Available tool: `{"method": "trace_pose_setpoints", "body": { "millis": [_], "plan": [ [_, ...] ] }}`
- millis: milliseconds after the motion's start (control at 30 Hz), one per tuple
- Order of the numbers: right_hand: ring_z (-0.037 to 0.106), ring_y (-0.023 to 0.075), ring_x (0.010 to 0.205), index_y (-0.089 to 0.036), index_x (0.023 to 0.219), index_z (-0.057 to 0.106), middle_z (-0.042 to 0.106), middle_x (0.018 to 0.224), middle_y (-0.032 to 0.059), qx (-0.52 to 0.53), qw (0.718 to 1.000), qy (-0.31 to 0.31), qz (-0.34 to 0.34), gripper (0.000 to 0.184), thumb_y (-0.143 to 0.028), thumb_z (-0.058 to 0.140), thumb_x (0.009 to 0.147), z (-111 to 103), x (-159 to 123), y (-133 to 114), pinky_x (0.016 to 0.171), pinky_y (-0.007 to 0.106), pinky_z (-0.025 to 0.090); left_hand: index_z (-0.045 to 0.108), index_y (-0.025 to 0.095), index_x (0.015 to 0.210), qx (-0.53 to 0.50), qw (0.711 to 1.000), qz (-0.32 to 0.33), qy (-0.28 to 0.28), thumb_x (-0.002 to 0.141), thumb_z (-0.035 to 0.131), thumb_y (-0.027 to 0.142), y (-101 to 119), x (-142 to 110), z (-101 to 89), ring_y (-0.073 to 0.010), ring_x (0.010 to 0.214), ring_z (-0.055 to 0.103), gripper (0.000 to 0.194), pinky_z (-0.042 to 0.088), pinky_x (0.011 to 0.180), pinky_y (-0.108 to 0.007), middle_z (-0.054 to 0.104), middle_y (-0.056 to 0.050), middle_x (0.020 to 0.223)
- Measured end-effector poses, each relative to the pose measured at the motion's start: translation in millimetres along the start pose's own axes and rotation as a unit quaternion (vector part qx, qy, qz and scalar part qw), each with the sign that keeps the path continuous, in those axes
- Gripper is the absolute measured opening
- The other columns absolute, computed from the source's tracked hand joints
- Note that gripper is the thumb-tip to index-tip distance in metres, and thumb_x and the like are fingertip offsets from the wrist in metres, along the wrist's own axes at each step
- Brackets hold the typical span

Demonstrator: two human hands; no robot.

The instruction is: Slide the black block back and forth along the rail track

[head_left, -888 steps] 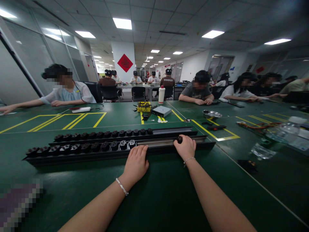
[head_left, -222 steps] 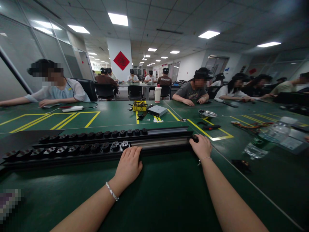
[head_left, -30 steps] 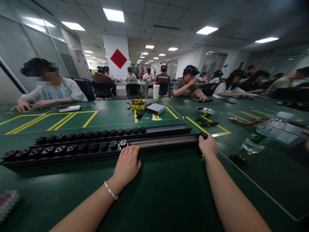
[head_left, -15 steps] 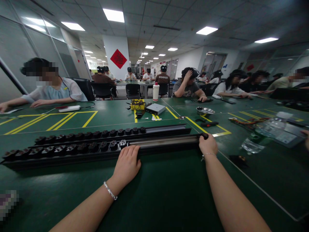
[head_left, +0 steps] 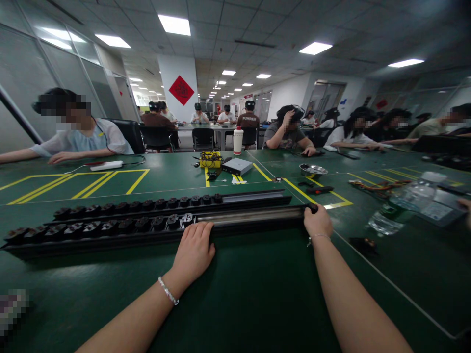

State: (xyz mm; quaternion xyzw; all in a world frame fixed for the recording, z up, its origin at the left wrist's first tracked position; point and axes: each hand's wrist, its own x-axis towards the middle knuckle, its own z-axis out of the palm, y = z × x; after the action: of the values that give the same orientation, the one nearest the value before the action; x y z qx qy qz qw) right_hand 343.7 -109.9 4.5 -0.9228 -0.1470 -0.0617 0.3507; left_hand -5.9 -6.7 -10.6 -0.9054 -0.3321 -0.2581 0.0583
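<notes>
Two long black power tracks lie side by side on the green table, with several black socket modules in each one's left part. Over the near edge of the front power track [head_left: 253, 215], just right of its last silvery-topped socket module [head_left: 187, 219], my left hand [head_left: 195, 245] lies with fingers together, gripping the edge. At that track's right end, my right hand [head_left: 318, 221] is closed on a small round black piece [head_left: 312, 208]. Its fingers hide most of that piece. The rear power track [head_left: 257, 195] is untouched.
Beyond the tracks are a yellow block with black cables [head_left: 210, 159], a grey box [head_left: 237, 166], a white bottle [head_left: 238, 140] and a metal bowl [head_left: 313, 169]. A plastic water bottle [head_left: 401, 206] lies tilted at right. Co-workers sit across the table.
Since the oldest frame, my right hand has moved right along the front track to its end, with the black piece. Over the last second, both hands have stayed still.
</notes>
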Motion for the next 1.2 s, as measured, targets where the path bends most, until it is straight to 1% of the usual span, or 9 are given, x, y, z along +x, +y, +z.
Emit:
{"method": "trace_pose_setpoints", "body": {
  "millis": [233,367,567,767,1033,1200],
  "plan": [
    [0.058,0.0272,0.102,-0.02,0.122,0.054,0.062,0.11,0.0122,0.011,1.0,-0.012,0.016,0.045,-0.038,0.046,0.082,-3.1,-2.2,-3.4,0.087,0.04,0.045,0.049,0.017,0.123,0.004,1.0,0.003,0.0,0.077,0.051,0.019,-0.6,-0.3,1.0,-0.0266,0.112,0.052,0.046,0.038,0.102,-0.045,0.059,-0.011,0.118],
    [0.058,0.0276,0.104,-0.019,0.124,0.054,0.061,0.114,0.0129,0.007,1.0,-0.014,0.02,0.046,-0.039,0.045,0.083,-3.2,-2.2,-3.5,0.088,0.04,0.045,0.048,0.016,0.124,0.007,1.0,0.003,-0.004,0.078,0.05,0.019,-0.3,-0.5,0.4,-0.0271,0.113,0.05,0.046,0.037,0.102,-0.044,0.058,-0.011,0.118],
    [0.058,0.0275,0.102,-0.019,0.123,0.055,0.062,0.111,0.0141,-0.003,1.0,-0.01,0.017,0.047,-0.04,0.046,0.083,-3.0,-1.3,-2.6,0.088,0.041,0.045,0.049,0.015,0.123,0.01,1.0,0.002,-0.005,0.078,0.05,0.02,0.3,-0.3,-0.6,-0.0268,0.112,0.051,0.046,0.037,0.102,-0.044,0.058,-0.011,0.118],
    [0.059,0.0298,0.102,-0.018,0.123,0.055,0.063,0.112,0.0141,-0.012,1.0,-0.006,0.016,0.047,-0.039,0.047,0.082,-1.9,0.9,-2.0,0.087,0.042,0.045,0.049,0.014,0.123,0.016,1.0,-0.003,-0.012,0.077,0.052,0.019,0.6,-0.1,-0.3,-0.0266,0.113,0.05,0.047,0.037,0.103,-0.043,0.058,-0.011,0.119],
    [0.059,0.0285,0.103,-0.017,0.122,0.057,0.063,0.112,0.0145,0.007,1.0,-0.001,0.021,0.045,-0.036,0.05,0.081,-1.6,5.1,2.9,0.089,0.041,0.045,0.049,0.014,0.124,0.018,1.0,0.001,-0.005,0.078,0.051,0.02,-0.4,-0.7,0.7,-0.0263,0.113,0.051,0.046,0.036,0.103,-0.044,0.059,-0.011,0.118],
    [0.058,0.0292,0.103,-0.019,0.122,0.057,0.063,0.113,0.0137,0.007,1.0,0.003,0.022,0.045,-0.036,0.049,0.081,-0.7,6.3,4.4,0.088,0.042,0.044,0.049,0.014,0.124,0.019,1.0,0.003,-0.005,0.078,0.051,0.021,-1.0,-0.5,1.7,-0.0266,0.113,0.05,0.047,0.037,0.103,-0.044,0.059,-0.011,0.118]
  ]
}}
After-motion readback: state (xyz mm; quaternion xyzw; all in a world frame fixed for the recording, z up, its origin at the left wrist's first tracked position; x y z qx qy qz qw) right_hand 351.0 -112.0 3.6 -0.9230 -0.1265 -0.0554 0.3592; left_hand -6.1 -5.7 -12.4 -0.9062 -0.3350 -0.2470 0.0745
